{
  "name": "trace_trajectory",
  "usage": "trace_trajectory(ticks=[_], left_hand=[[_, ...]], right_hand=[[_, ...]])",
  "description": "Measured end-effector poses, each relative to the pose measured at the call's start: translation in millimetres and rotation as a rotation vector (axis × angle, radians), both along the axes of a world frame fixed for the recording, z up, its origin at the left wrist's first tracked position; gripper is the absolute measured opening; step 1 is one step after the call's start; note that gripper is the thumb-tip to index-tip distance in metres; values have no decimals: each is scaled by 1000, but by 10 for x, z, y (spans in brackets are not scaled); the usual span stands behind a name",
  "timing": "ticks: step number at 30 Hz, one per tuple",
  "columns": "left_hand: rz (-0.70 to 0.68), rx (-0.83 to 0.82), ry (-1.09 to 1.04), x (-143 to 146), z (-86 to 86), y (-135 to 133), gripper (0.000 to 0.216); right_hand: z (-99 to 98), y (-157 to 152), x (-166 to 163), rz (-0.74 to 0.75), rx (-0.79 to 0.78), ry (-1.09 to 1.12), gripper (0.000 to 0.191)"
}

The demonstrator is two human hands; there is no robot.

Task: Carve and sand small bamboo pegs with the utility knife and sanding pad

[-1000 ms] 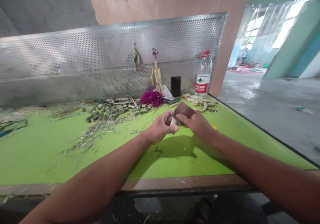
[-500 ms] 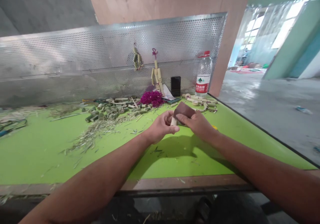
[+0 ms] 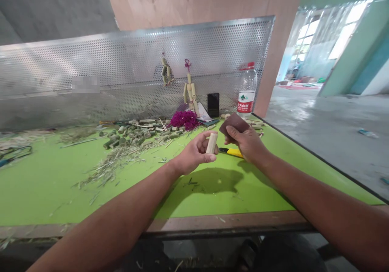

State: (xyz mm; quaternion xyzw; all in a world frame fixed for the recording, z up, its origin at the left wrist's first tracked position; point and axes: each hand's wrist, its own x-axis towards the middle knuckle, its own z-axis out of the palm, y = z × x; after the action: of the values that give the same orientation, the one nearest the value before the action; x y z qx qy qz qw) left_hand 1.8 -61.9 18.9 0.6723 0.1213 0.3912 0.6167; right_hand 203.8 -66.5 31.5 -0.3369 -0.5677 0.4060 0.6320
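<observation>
Between the fingers and thumb of my left hand (image 3: 194,153) stands a short, pale bamboo piece (image 3: 212,143), held nearly upright above the table. My right hand (image 3: 251,142) grips a folded sheet of brown sandpaper (image 3: 234,124), thumb on top. A gap separates the sandpaper from the bamboo piece. On the table beneath my right hand lies a yellow-handled knife (image 3: 233,152), partly covered by the hand.
Cut bamboo pieces (image 3: 121,136) and shavings (image 3: 112,162) lie on the green table (image 3: 136,199). Behind are purple cord (image 3: 184,120), a bamboo figure (image 3: 190,91), a phone (image 3: 213,104) and a water bottle (image 3: 246,95). A perforated metal panel (image 3: 121,69) backs the table.
My right hand has drawn the sandpaper away from the bamboo piece, to the right and slightly up. More of the bamboo piece and the yellow knife now show. My left hand has barely moved.
</observation>
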Motion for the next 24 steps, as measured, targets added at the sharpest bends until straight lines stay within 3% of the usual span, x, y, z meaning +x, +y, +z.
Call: trace_trajectory(ticks=[17,20,24], left_hand=[[-104,-10,-15,4,-18,14,67],[-57,25,41,34,-3,0,68],[49,117,127,80,40,-67,57]], right_hand=[[70,-177,-52,169,-28,-18,26],[81,-213,-88,126,-17,-168,30],[62,-233,-136,-41,-3,-368,37]])
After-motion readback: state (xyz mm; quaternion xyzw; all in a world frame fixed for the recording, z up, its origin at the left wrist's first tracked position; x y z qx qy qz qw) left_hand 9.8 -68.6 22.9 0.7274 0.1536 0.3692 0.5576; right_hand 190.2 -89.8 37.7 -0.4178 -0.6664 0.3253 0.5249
